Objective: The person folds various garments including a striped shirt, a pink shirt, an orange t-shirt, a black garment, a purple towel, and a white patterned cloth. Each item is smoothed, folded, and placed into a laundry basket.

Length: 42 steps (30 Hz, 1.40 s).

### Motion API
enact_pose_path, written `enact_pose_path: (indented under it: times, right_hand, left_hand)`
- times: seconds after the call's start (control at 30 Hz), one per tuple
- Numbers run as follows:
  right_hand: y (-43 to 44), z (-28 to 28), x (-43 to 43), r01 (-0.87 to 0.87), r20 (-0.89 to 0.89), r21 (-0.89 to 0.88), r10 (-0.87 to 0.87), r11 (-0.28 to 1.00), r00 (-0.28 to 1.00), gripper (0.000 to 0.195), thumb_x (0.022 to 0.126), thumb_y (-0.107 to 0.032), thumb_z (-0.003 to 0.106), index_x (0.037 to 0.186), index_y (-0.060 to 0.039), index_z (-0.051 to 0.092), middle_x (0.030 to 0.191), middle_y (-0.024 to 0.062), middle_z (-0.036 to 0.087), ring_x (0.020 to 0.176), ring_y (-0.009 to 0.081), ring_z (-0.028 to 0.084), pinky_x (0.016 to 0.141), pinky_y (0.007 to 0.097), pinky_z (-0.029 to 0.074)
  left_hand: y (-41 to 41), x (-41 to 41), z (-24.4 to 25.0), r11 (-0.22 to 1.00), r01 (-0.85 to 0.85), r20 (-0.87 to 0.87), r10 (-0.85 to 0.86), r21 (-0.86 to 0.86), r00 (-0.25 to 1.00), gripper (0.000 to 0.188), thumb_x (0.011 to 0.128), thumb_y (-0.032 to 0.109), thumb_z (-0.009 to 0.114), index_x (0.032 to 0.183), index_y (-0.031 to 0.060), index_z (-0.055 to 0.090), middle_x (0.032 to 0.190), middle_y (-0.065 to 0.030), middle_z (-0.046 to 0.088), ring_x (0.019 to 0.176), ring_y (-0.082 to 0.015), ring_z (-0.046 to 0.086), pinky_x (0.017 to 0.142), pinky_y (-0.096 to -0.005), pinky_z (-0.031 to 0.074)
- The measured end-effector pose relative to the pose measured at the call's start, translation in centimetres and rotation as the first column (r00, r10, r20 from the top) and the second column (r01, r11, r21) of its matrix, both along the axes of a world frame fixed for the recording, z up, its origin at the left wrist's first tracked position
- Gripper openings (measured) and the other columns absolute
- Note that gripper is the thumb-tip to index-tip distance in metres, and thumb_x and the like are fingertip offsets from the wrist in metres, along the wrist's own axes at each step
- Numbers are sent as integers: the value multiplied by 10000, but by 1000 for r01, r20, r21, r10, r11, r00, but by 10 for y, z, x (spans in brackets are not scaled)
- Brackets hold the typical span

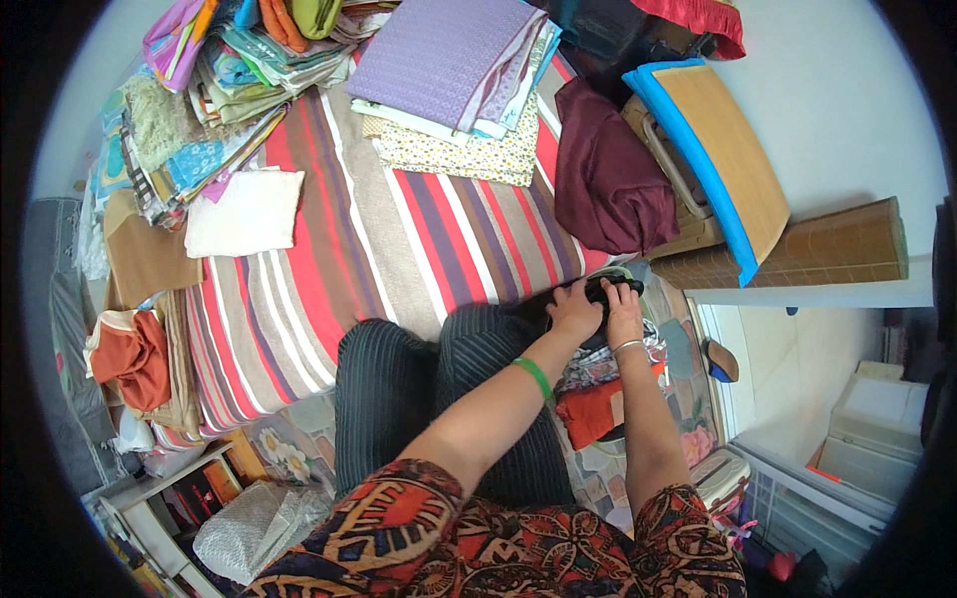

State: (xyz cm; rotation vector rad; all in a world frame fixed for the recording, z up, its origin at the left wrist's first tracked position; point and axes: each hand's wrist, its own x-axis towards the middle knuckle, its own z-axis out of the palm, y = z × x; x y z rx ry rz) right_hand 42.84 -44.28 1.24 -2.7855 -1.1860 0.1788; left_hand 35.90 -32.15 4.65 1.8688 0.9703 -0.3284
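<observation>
Both hands are beside the bed's edge, to the right of my knees. My left hand [577, 312] rests on a bundle of black fabric [596, 336], its fingers bent into the cloth. Close against it, my right hand [623, 314] presses on the same dark fabric with bent fingers. Whether either hand pinches the cloth cannot be made out. Under the black fabric lie patterned cloths [598, 365] and an orange-red cloth [588, 411], within what looks like a pale green rim. A maroon cloth [609, 172] lies just beyond my hands.
The striped bedspread [374, 217] bears a folded purple cloth [441, 60], a white cloth [247, 213] and piles of folded fabrics [262, 67]. A rolled bamboo mat [837, 239] and a blue-edged board [718, 142] stand right. A shelf [161, 516] and bubble wrap [247, 531] are lower left.
</observation>
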Motion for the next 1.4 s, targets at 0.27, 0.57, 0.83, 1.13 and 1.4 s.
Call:
enact_pose_path:
  times: [0.27,0.57,0.83,1.13,1.4]
  right_hand:
    - [20,19,-27,204,30,28,-204,979,978,550,736,-33,592,1260,-189,536,1203,53,485,1098,319,451,926,475,381]
    - [115,107,22,86,344,455,-264,887,901,1004,586,-325,849,1437,-191,334,1477,212,274,1273,438,347,1054,526,318]
    - [124,25,112,440,144,179,-465,880,873,666,706,-277,770,1277,-74,494,1214,248,533,1105,427,532,936,472,453]
    - [260,118,-60,255,-932,225,132,940,337,393,811,-112,672,1173,6,572,1046,52,637,952,163,585,856,312,469]
    - [442,221,-112,439,-696,714,617,545,367,327,924,-136,577,1231,-25,547,1170,57,608,1044,170,576,914,308,455]
  left_hand:
    - [208,-143,16,791,-325,562,-29,518,827,443,737,49,592,1180,48,574,1180,-186,568,1121,-351,497,969,-430,393]
    - [286,-287,-60,635,59,-200,152,771,968,687,923,549,408,1513,312,150,1591,-40,61,1454,-334,35,1128,-599,-47]
    - [279,-279,-44,567,-148,77,147,810,986,601,884,390,513,1453,326,331,1543,-50,215,1425,-350,121,1147,-574,9]
    - [284,-286,-52,546,-230,164,167,805,972,630,835,325,542,1439,325,362,1509,-53,295,1411,-362,173,1141,-591,43]
    - [286,-292,-51,565,-276,206,186,777,961,616,808,325,583,1402,304,423,1489,-72,325,1412,-345,202,1136,-594,64]
